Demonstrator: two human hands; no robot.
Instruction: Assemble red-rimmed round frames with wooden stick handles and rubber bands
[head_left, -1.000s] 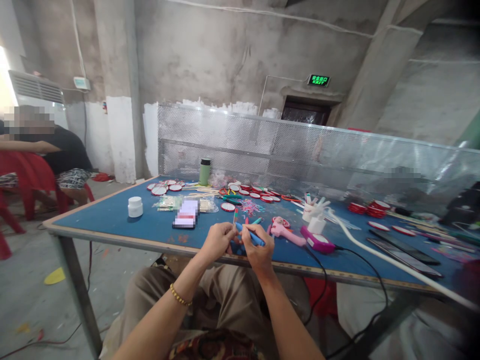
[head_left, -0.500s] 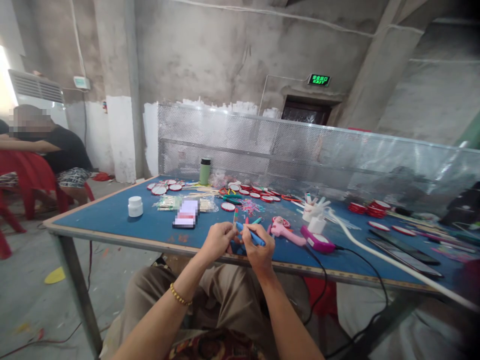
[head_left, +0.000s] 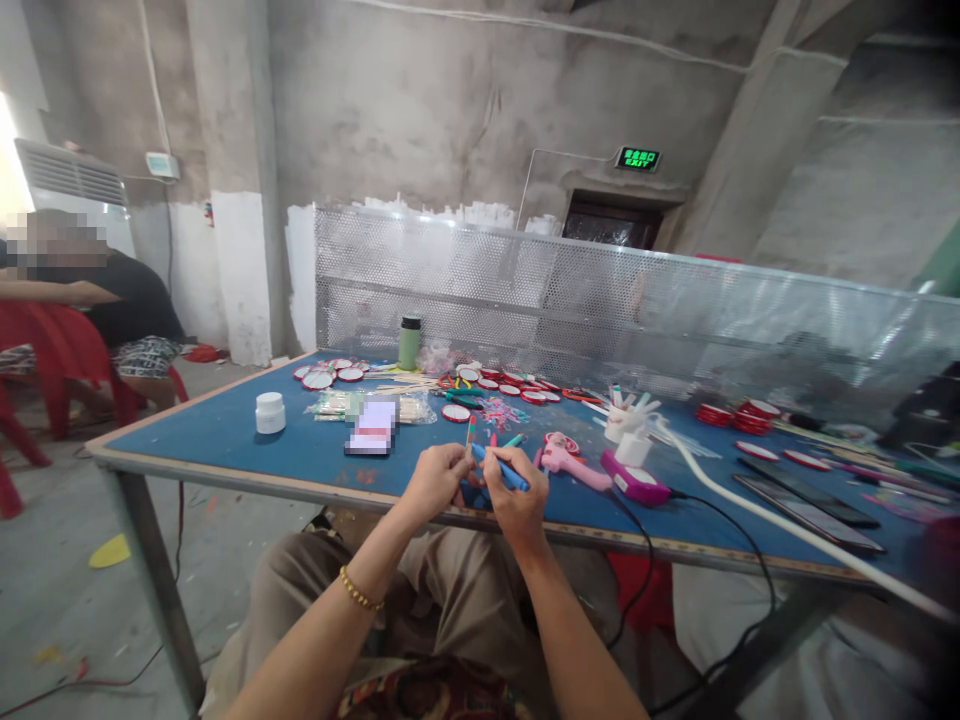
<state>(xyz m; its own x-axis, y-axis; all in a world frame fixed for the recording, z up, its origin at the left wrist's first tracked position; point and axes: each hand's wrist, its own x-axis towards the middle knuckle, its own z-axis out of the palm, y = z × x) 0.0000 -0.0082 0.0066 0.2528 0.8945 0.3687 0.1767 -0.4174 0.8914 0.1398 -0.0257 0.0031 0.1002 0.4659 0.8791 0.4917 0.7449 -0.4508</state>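
Note:
My left hand is closed, pinching a thin upright strip with red and green on its upper end. In my right hand a thick blue pen-shaped tool is gripped, its front end right against the fingers of the left hand and close to the strip. Whether the tip touches the strip cannot be made out. Both hands are over the table's front edge. Just beyond them lie red and green sticks and a pink glue gun.
On the blue table stand a white jar, a phone, a green bottle, several red-rimmed discs and a purple device with a black cable. A white hose crosses the right side. A person sits at left.

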